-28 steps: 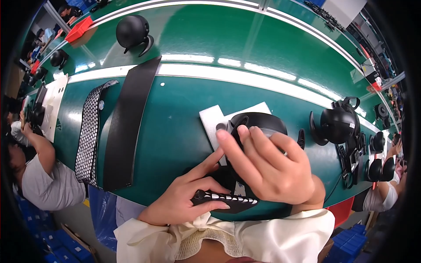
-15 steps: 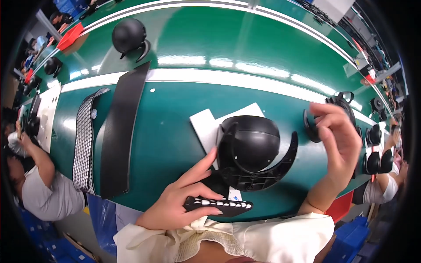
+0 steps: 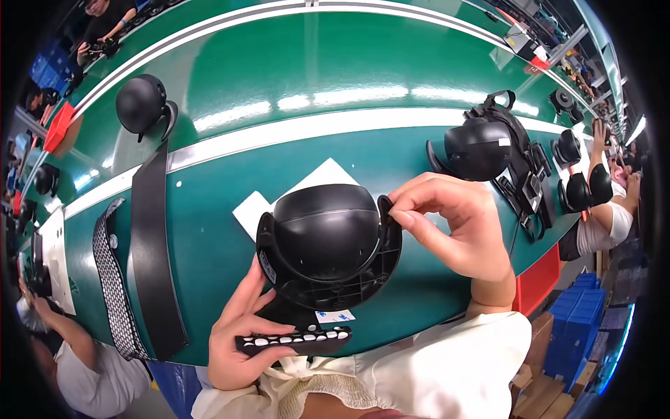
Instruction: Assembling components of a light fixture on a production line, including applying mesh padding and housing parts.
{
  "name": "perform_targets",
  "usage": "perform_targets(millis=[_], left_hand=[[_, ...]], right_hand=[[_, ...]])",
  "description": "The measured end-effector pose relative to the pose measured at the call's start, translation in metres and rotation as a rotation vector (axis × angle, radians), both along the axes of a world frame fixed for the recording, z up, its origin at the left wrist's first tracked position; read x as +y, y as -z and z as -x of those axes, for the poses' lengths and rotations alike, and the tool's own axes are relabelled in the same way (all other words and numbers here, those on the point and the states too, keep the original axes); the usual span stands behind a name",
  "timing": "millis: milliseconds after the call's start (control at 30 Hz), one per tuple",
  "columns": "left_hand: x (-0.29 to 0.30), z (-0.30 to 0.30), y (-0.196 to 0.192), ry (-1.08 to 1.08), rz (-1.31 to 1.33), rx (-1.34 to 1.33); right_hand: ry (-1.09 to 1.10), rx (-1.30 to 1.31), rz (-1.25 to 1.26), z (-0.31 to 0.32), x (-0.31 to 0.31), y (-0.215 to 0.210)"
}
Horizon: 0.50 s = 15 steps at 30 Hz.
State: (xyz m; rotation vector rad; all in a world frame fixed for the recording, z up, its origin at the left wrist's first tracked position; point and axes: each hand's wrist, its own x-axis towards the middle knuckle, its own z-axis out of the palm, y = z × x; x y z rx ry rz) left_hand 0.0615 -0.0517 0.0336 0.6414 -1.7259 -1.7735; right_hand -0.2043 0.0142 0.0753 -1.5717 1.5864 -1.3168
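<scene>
Two hands are busy around one black dome, which stands on the green tabletop with a white pad showing just beyond it. A black arc wraps the dome's near side, one tip rising at each flank. To the dome's right, the right hand has thumb and forefinger pinched together at the arc's right tip — whether anything small sits between them, I can't tell. To the dome's near left, the left hand has its fingers clamped on a dotted strip, one finger stretching toward the arc's left side.

My worry is steadiness: the dome is round and smooth, so too hard a push on that one tip could twist the arc or set the dome rocking, since the left hand is mostly taken up with the strip. A white label lies between dome and strip, and might get snagged or creased if the strip shifts.

From here, the arc opens away from the person — both tips toward the far side — and its long axis runs left to right across the dome's front. The strip, edge-on, runs much the same way, nearer the person than the dome.
</scene>
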Motion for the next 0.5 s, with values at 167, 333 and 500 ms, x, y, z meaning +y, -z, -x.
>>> perform_targets(millis=[167, 333, 500], left_hand=[[0.0024, 0.0007, -0.0034, -0.018, -0.015, -0.017], [0.0030, 0.0006, -0.0009, -0.020, -0.028, -0.030], [0.0038, 0.0011, -0.0029, -0.016, -0.020, -0.015]], right_hand=[[0.003, 0.015, 0.019, -0.0005, 0.0023, -0.0004], [0.031, -0.071, -0.018, -0.0027, 0.0027, 0.0001], [-0.003, 0.079, 0.029, -0.0008, 0.0036, -0.0026]])
